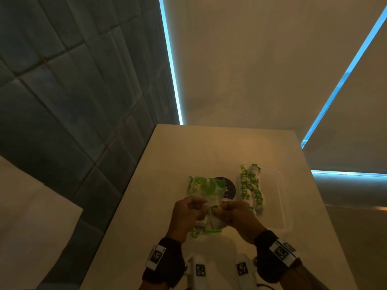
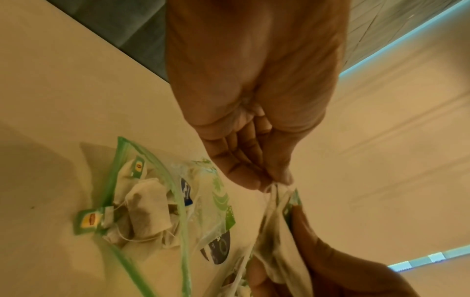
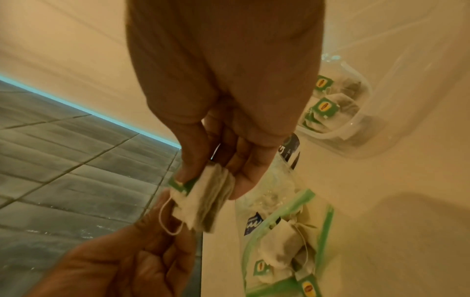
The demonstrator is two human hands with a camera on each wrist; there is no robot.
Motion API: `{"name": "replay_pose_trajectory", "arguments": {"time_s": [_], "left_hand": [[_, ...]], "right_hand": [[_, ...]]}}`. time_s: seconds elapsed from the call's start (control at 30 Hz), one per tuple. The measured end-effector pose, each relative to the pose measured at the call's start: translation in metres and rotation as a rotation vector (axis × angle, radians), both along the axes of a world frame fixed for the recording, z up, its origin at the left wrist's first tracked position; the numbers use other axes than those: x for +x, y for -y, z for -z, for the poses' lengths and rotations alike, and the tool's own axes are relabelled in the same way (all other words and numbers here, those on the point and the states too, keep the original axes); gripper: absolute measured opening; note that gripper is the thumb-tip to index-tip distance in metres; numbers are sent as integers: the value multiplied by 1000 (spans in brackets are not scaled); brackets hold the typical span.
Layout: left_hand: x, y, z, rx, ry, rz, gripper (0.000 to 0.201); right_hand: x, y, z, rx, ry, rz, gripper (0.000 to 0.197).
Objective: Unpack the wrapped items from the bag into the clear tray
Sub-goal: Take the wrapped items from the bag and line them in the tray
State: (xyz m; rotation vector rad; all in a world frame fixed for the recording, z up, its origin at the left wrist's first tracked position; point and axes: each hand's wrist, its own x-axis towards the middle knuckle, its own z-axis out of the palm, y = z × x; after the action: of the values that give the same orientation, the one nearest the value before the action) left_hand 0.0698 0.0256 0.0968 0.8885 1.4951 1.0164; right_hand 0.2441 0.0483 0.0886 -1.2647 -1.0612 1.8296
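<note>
Above the table both hands meet over a clear zip bag [image 1: 206, 187] with green print, which lies flat and holds several tea bags [image 2: 147, 203]. My right hand [image 1: 217, 210] pinches a small stack of white tea bags [image 3: 206, 201] with a green tag between thumb and fingers. My left hand [image 1: 201, 208] pinches the other end of the same tea bags [image 2: 274, 231]. The clear tray [image 1: 280, 195] stands to the right of the bag. A row of tagged tea bags [image 1: 250, 185] lies along the tray's left side.
The pale table [image 1: 146, 206] ends at its left edge, over a dark tiled floor [image 1: 62, 101]. A dark round label [image 1: 229, 188] shows at the bag's right side. Two white marker blocks [image 1: 200, 268] stand near the front edge, between my wrists.
</note>
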Motion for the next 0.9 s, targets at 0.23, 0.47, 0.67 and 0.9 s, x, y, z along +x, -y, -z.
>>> {"name": "replay_pose_trajectory", "arguments": {"time_s": [0.23, 0.47, 0.67, 0.9], "left_hand": [[7, 3, 2, -76, 8, -11, 21], [8, 3, -3, -22, -16, -18, 13], [4, 1, -5, -9, -24, 31, 17], [2, 3, -4, 10, -105, 50, 18]], "right_hand": [[-3, -1, 1, -31, -26, 76, 15], [4, -4, 1, -86, -67, 78, 17], [4, -4, -1, -46, -39, 85, 10], [-3, -3, 4, 113, 126, 30, 13]]}}
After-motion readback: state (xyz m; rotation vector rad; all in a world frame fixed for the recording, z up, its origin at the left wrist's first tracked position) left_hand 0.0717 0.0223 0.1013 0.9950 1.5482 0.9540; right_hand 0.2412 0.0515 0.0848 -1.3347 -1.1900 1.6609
